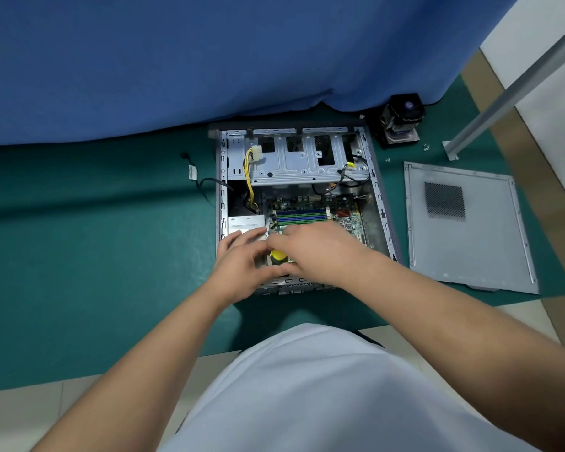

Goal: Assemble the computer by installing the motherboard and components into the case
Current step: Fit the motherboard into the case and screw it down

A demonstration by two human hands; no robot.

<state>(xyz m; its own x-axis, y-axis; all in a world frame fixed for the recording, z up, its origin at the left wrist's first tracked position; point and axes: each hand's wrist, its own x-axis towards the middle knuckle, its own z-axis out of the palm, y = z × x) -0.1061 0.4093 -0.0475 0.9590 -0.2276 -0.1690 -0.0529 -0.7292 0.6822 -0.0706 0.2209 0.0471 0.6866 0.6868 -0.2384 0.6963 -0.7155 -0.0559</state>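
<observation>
The computer case [377, 190] lies open on its side on a green mat [95, 239], which seems to lie on a tiled floor, with its far end close to a hanging blue cloth [209, 60]. Inside it, the motherboard [349, 220] sits on the case bottom, with blue and green memory slots [302, 215] in view; the drive cage [294, 161] spans the far end, and a bundle of yellow wires [249, 177] runs down the left side to the silver power supply [245, 223]. Both hands work over the near part of the board. The left hand [242, 265] is loosely curled, its fingers resting by the power supply, beside a screwdriver [278, 257] with a yellow and black handle. The right hand [320, 252] reaches in from the right, fingers bent toward the handle's top; motion blur hides whether either hand actually grips it. To the right of the case, the removed side panel [490, 256] lies flat on the mat. Past the case's far right corner stands a CPU cooler [402, 122], and a few small screws [426, 146] lie near it.
</observation>
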